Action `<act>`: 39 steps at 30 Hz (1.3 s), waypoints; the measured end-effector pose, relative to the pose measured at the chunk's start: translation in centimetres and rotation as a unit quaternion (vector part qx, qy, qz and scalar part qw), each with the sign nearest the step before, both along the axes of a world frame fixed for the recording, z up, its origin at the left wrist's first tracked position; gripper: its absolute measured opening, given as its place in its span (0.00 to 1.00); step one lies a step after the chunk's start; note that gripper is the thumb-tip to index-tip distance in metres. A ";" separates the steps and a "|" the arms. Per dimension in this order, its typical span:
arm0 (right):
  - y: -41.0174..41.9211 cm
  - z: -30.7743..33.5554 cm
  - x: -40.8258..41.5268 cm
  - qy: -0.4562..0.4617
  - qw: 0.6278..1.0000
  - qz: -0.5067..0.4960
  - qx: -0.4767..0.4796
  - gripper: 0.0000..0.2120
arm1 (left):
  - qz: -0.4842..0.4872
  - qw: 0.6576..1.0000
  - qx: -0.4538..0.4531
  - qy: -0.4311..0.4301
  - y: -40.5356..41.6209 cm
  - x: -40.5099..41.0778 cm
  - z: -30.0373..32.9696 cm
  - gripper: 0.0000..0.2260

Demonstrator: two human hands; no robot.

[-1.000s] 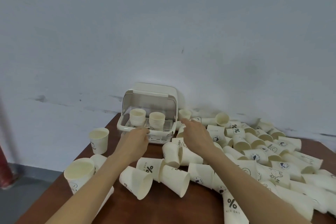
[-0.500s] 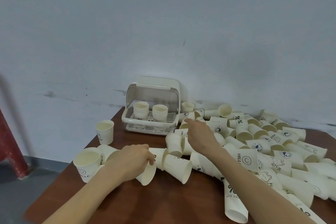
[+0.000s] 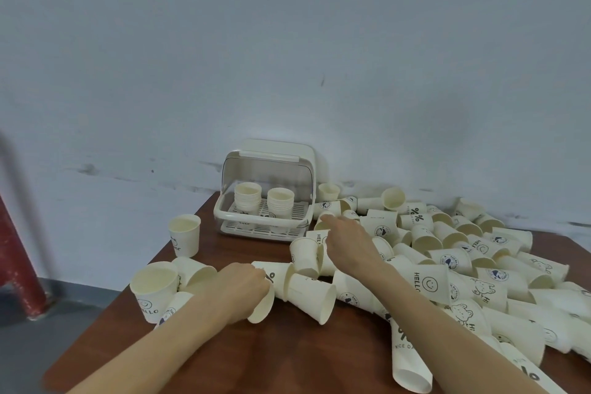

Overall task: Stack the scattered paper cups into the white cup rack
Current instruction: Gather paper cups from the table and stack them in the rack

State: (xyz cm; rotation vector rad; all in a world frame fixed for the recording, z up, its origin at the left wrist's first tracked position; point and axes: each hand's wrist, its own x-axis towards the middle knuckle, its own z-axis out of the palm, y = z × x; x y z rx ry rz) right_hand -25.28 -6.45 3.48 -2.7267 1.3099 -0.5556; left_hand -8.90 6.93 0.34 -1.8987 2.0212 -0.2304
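The white cup rack [image 3: 220, 214] stands at the table's far edge with its lid up, holding two short stacks of cream paper cups [image 3: 280, 201]. Scattered paper cups [image 3: 454, 262] lie in a heap across the right side of the table. My left hand [image 3: 238, 288] curls round a cup lying on its side [image 3: 262, 305] near the table's middle. My right hand [image 3: 347, 240] reaches into the heap just right of the rack, its fingers on a cup [image 3: 321, 225]; whether it grips it is hidden.
Upright cups stand at the table's left: one alone [image 3: 185, 233] and a group near the left edge [image 3: 156, 288]. A red post [image 3: 16, 259] rises from the floor at far left. The brown table [image 3: 287, 358] is bare in front of me.
My left hand drew back from the rack's front rim to a lying cup near the middle and closed on it. The right hand stayed in the heap beside the rack.
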 end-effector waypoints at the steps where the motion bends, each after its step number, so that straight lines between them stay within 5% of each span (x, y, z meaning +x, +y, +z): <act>1: 0.0 0.1 0.0 -0.001 1.000 -0.001 0.000 0.15 | 0.002 1.000 -0.006 -0.001 0.0 0.1 0.4 0.12; 8: -0.3 -0.4 -0.3 -0.005 1.000 -0.008 0.017 0.18 | 0.033 0.988 -0.114 0.095 -0.5 1.5 3.6 0.10; 19: -1.3 -0.5 -2.0 -0.007 0.999 -0.038 0.029 0.20 | 0.012 0.892 -0.301 0.336 -2.4 1.2 4.0 0.10; 39: -4.1 0.7 -9.6 -0.010 0.993 -0.117 0.023 0.25 | -0.002 0.853 -0.355 0.382 -7.7 -6.9 2.9 0.09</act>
